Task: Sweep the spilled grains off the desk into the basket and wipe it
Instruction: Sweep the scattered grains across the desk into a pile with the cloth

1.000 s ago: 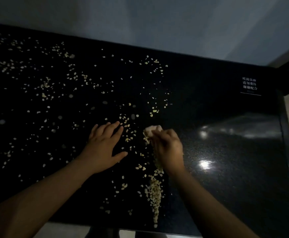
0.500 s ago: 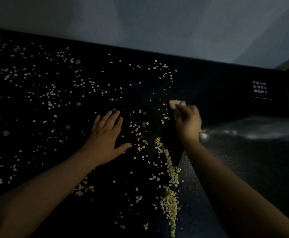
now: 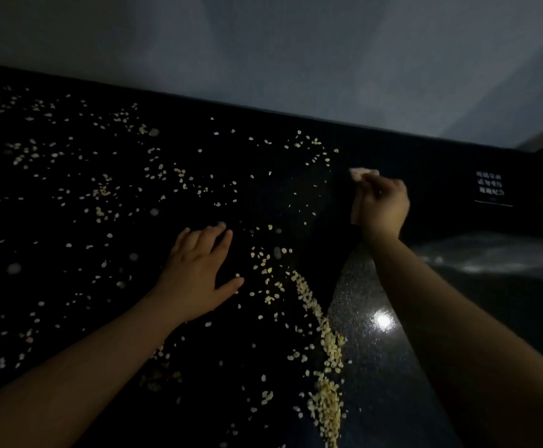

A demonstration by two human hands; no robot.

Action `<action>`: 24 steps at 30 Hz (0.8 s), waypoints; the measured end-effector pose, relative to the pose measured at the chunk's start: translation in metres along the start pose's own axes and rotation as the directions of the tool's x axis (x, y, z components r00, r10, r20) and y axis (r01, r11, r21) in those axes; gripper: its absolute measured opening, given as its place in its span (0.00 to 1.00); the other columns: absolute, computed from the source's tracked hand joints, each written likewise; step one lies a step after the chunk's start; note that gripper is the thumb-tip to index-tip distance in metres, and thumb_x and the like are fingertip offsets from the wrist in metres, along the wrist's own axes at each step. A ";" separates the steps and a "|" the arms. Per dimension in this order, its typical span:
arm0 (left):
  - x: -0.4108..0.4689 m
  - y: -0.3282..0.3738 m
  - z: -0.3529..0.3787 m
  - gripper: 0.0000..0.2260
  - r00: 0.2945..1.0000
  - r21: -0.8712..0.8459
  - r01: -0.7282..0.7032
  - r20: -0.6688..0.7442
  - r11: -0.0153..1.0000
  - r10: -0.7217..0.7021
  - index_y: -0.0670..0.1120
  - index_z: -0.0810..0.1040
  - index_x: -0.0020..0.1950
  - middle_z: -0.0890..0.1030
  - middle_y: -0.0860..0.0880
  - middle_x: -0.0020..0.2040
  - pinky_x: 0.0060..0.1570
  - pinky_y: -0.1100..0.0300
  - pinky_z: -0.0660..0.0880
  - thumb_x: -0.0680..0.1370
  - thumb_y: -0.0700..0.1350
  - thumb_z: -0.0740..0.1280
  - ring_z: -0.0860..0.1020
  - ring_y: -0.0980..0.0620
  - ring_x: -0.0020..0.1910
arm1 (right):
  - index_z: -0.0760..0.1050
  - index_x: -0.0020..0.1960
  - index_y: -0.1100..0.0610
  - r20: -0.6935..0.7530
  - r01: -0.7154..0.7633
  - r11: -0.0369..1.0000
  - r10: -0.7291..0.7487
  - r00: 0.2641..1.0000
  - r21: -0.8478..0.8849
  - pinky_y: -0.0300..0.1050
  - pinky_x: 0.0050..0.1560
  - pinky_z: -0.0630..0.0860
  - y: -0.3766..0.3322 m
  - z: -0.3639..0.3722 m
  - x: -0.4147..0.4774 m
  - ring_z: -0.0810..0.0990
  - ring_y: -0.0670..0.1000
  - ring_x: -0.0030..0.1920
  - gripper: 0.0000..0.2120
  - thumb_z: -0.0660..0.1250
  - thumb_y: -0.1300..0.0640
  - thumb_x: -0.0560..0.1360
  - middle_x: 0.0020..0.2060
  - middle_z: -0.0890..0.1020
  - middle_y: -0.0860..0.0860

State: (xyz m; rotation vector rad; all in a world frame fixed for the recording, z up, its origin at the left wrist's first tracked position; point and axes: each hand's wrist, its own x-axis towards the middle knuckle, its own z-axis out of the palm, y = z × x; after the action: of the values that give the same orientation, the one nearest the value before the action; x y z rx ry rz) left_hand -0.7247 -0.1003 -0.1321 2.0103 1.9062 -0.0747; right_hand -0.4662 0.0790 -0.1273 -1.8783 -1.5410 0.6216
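Pale grains [image 3: 102, 192] lie scattered over the black glossy desk [image 3: 457, 318], thickest at the left and middle. A swept ridge of grains [image 3: 325, 344] runs from the middle down to the near edge. My left hand [image 3: 199, 276] rests flat on the desk, fingers straight and spread, left of the ridge. My right hand [image 3: 381, 205] is stretched toward the far edge and grips a small pale cloth [image 3: 362, 173], whose tip shows above the fingers. No basket is in view.
A grey wall [image 3: 296, 53] rises behind the desk's raised back edge. A small white printed label [image 3: 490, 187] sits at the far right corner. A light reflection [image 3: 383, 320] shines on the grain-free right part of the desk.
My right hand has moved with the cloth from the middle of the desk away to the far right. The view has shifted closer. The left hand has stayed flat in place.
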 end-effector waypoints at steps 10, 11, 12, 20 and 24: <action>0.008 0.005 -0.004 0.39 0.997 -0.040 0.073 -0.023 0.997 -0.074 0.46 0.58 0.76 0.60 0.48 0.72 0.68 0.52 0.57 0.72 0.69 0.48 0.57 0.48 0.68 | 0.80 0.58 0.50 0.448 0.286 0.953 -0.301 0.842 0.102 0.29 0.45 0.72 0.012 -0.001 -0.078 0.75 0.41 0.45 0.11 0.66 0.59 0.78 0.46 0.75 0.45; 0.009 0.006 -0.005 0.39 0.996 -0.052 0.083 -0.021 0.995 -0.084 0.46 0.58 0.76 0.60 0.48 0.72 0.68 0.52 0.60 0.72 0.69 0.48 0.59 0.48 0.67 | 0.81 0.56 0.50 0.483 0.257 0.956 -0.293 0.825 0.139 0.30 0.44 0.73 0.015 -0.007 -0.086 0.76 0.41 0.45 0.10 0.66 0.60 0.77 0.45 0.76 0.45; 0.010 0.008 -0.005 0.40 0.995 -0.064 0.096 -0.023 0.993 -0.098 0.45 0.58 0.76 0.60 0.48 0.71 0.67 0.51 0.63 0.72 0.69 0.49 0.60 0.47 0.67 | 0.82 0.53 0.51 0.468 0.219 0.960 -0.278 0.839 0.176 0.30 0.43 0.73 0.017 -0.012 -0.086 0.76 0.41 0.44 0.10 0.67 0.62 0.76 0.44 0.76 0.46; 0.030 0.007 -0.012 0.39 0.984 -0.085 0.147 -0.092 0.985 -0.155 0.42 0.61 0.75 0.60 0.46 0.72 0.68 0.50 0.63 0.73 0.68 0.51 0.56 0.46 0.71 | 0.82 0.55 0.57 0.048 0.128 0.984 -0.135 0.990 0.127 0.32 0.52 0.71 -0.015 0.022 0.078 0.78 0.47 0.48 0.10 0.67 0.60 0.75 0.49 0.80 0.53; 0.038 0.006 -0.011 0.40 0.985 -0.091 0.153 -0.063 0.984 -0.159 0.45 0.56 0.77 0.53 0.49 0.76 0.71 0.51 0.53 0.72 0.70 0.48 0.48 0.47 0.75 | 0.81 0.56 0.57 0.130 0.052 0.991 -0.069 0.989 0.126 0.43 0.59 0.75 -0.029 0.063 0.112 0.81 0.50 0.53 0.10 0.67 0.56 0.77 0.53 0.83 0.55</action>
State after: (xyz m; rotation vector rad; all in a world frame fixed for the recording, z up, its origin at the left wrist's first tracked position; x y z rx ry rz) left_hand -0.7178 -0.0606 -0.1315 1.8280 2.0722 0.0366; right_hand -0.5064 0.2025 -0.1470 -1.7222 -1.6003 0.8097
